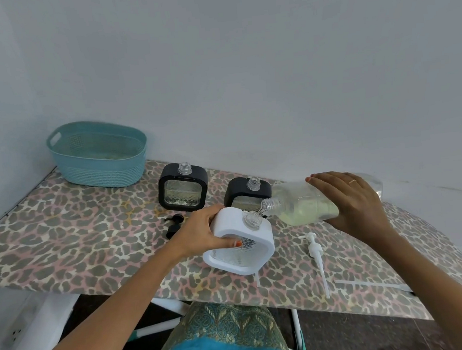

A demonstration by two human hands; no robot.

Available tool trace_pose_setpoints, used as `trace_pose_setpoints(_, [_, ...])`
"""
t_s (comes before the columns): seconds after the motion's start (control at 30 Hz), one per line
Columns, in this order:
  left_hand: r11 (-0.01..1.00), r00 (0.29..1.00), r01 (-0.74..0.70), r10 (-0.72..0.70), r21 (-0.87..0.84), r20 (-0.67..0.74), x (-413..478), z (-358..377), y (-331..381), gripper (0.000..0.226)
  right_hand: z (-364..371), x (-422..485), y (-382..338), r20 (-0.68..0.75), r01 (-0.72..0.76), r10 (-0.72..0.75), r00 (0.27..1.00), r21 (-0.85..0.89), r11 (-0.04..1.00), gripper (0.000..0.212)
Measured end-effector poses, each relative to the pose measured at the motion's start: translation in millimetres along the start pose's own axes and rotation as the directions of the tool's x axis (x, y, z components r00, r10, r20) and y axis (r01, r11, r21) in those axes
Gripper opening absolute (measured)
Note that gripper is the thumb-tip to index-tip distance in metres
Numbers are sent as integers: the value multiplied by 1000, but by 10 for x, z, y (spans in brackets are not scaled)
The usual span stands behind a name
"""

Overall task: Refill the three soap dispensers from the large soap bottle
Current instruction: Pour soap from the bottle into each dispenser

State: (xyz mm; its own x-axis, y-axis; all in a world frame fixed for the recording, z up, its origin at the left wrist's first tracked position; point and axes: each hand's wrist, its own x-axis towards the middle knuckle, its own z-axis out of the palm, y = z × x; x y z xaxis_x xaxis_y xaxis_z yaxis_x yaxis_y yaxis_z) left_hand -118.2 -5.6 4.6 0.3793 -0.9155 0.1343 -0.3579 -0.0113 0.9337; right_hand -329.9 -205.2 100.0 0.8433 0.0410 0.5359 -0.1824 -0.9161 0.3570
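Large soap bottle (305, 207) tipped nearly flat, neck right at the white dispenser (266, 244) and its open mouth; right hand (352, 200) wrapped round the bottle, left hand (204, 230) gripping the tilted dispenser over the ironing board (61, 231), black dispenser (242, 187) just behind, second black dispenser (182, 188) further left, both uncapped

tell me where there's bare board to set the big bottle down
Widest bare patch: left of the board, between the basket, the black pumps and the near edge. A smaller one lies right of the white pump. Crowded around the dispensers.
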Motion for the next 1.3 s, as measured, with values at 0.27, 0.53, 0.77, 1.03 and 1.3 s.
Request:
trace_pose_setpoints(0.27, [1000,1000,-2,2,-8,0,-6,2,6,65,-19,12,24,-14,19,-19,1000,-17,1000,62])
trace_pose_setpoints(0.53, [1000,1000,13,-13,-5,-1,-7,6,-2,64,-25,5,57,-7,26,-26,1000,-27,999,72])
trace_pose_setpoints(0.77, [1000,1000,10,-10,-22,12,-25,17,42,56,-43,12,74,-37,42,-44,998,-33,999,65])
trace_pose_setpoints(1.03, [1000,1000,11,-11,-26,2,-24,15,42,56,-58,25,78,-39,53,-54,998,-44,998,76])
trace_pose_setpoints(1.3, [999,1000,6,-5,-43,14,-40,19,58,56,-52,17,96,-25,54,-56,998,-55,997,81])
